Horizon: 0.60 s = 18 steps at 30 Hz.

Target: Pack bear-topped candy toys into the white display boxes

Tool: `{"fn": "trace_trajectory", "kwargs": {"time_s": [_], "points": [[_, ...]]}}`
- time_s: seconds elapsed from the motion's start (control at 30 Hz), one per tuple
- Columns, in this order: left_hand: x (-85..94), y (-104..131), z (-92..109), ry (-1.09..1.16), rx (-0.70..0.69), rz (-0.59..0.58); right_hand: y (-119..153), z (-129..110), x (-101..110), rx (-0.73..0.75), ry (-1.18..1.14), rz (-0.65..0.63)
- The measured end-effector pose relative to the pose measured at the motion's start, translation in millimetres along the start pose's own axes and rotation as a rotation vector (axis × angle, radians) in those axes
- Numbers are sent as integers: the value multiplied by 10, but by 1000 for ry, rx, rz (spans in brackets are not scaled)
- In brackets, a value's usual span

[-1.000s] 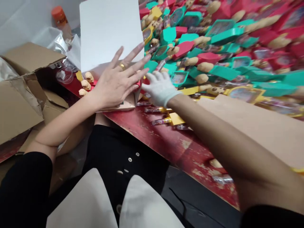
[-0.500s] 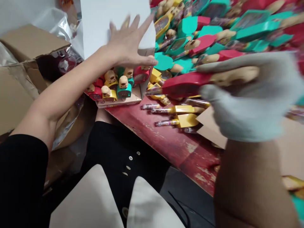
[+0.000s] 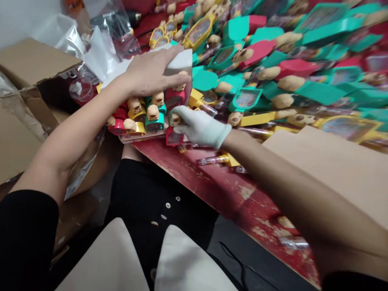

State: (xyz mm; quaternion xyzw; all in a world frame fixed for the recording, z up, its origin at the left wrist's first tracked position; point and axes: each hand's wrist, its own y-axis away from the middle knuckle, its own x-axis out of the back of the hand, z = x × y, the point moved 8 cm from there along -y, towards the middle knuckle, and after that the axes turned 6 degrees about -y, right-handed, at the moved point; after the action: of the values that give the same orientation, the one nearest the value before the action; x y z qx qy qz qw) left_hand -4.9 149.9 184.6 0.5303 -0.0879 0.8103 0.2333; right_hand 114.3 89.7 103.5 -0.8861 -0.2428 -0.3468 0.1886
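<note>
My bare left hand (image 3: 150, 72) lies over the white lid flap of a small open box (image 3: 188, 87), with fingers stretched out and thumb apart. Several bear-headed toys (image 3: 155, 115) in red, yellow and green stand in the box with their heads up. At the box's open front right corner is my right hand (image 3: 201, 127), in a pale glove. It is closed on a red bear-headed toy (image 3: 175, 138), held upright beside the toys in the box. Part of this toy is hidden by the glove.
A heap of bear-headed toys with clear tubes (image 3: 245, 97) covers the far and right side of the worn red table (image 3: 212, 186). Flat cardboard (image 3: 339, 165) lies at right. An opened brown carton (image 3: 33, 64) and clear plastic bags (image 3: 103, 52) are at left.
My right hand has moved left with the red toy, from over the heap to the box, and the toy has turned upright. My left hand has tipped the white flap down and away.
</note>
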Motion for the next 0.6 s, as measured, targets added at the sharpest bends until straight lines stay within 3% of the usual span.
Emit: {"fn": "trace_trajectory", "kwargs": {"time_s": [0.1, 0.17, 0.23, 0.33, 0.4, 0.43, 0.5, 0.53, 0.6], "points": [[6, -32, -20, -85, -24, 28, 141, 24, 53, 97, -131, 103], [13, -58, -33, -141, -19, 12, 258, 14, 309, 120, -183, 286], [107, -16, 43, -119, -35, 89, 361, 6, 575, 78, -206, 450], [260, 316, 443, 164, -197, 286, 531, -132, 866, 60, -252, 658], [132, 645, 688, 505, -222, 227, 651, -311, 908, 45, -243, 725], [19, 814, 711, 647, -134, 206, 682, -405, 857, 11, -193, 705], [-239, 1114, 662, 698, 30, 212, 672, -451, 622, -217, 83, 576], [-364, 1209, 602, 664, 86, 237, 617, -399, 428, -331, 264, 421], [-703, 1267, 404, 710, 284, 230, 520, -198, 160, -441, 416, 305]]}}
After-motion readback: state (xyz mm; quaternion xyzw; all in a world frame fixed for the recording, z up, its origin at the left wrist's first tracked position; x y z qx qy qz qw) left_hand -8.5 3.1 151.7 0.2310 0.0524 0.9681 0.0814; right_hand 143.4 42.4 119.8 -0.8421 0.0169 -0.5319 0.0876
